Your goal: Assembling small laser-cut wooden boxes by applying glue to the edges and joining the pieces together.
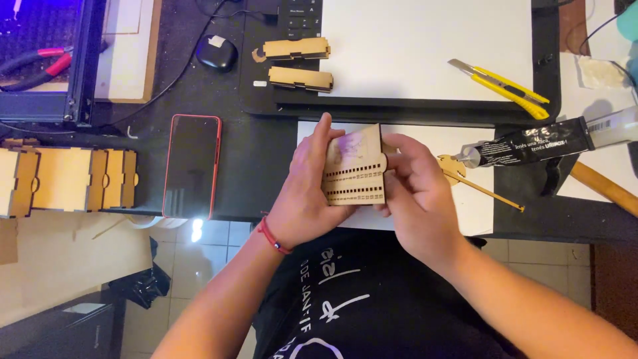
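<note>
At far left, on the dark counter (259, 153): a blue-framed machine (73, 66) with red-handled pliers (40, 63) inside, and below it pale laser-cut wooden box sections (66, 179) jutting over the counter's edge. Under those, a tan board (60, 266) above pale floor tiles (193, 266). Next rightward, a black earbud case (216, 52) and a red-edged phone (192, 165), screen dark, lying flat near the front edge. Further back, two small stacked wooden parts (297, 63) on a black mat (266, 100), beside a large white sheet (425, 46).

At centre, just above the counter's front edge: left hand (302, 196), red string at the wrist, grip closed around the left side of a small wooden panel (354, 169) with rows of slots and a faint purple mark. Right hand (415, 193) grip closed on the panel's right edge, fingers curled behind. Panel held upright over a second white sheet (465, 199).

Rightward: a thin wooden piece (465, 178) on that sheet, a black glue tube (531, 143) pointing left, a yellow utility knife (502, 85) on the large sheet, a wooden handle (605, 188) at the far edge.
</note>
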